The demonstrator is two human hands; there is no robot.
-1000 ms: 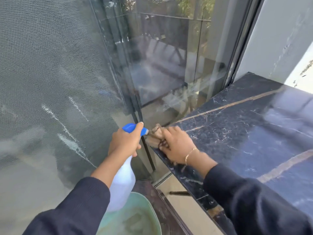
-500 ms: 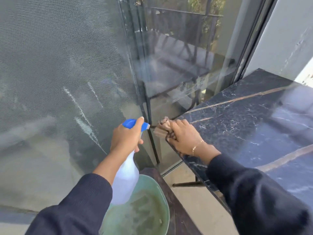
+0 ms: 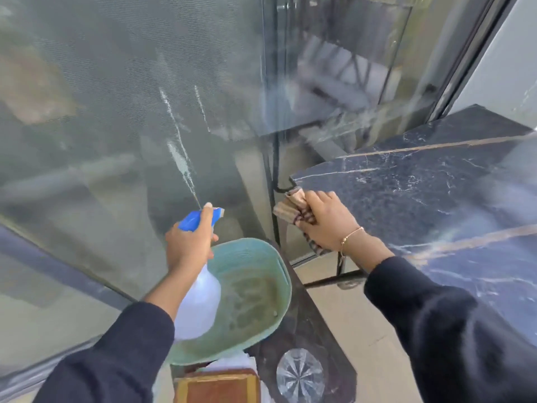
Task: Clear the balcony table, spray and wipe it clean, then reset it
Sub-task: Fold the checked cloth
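Observation:
The black marble balcony table (image 3: 421, 193) with gold veins fills the right side. My right hand (image 3: 325, 221) grips a bunched striped brown cloth (image 3: 290, 209) at the table's near left corner, pressed against its edge. My left hand (image 3: 189, 245) holds a white spray bottle (image 3: 197, 303) with a blue head (image 3: 193, 219), index finger on top, nozzle aimed toward the cloth. The bottle hangs over a green basket.
A green woven basket (image 3: 258, 263) sits on a dark side surface (image 3: 308, 330) below the bottle, beside a cut-glass piece (image 3: 299, 376) and a wooden box (image 3: 218, 385). A mesh screen (image 3: 116, 112) and glass railing (image 3: 334, 82) stand just ahead.
The view has shifted down and left, showing more of the basket, the glass piece and the box. My right hand with the cloth has slid along the table edge near the corner.

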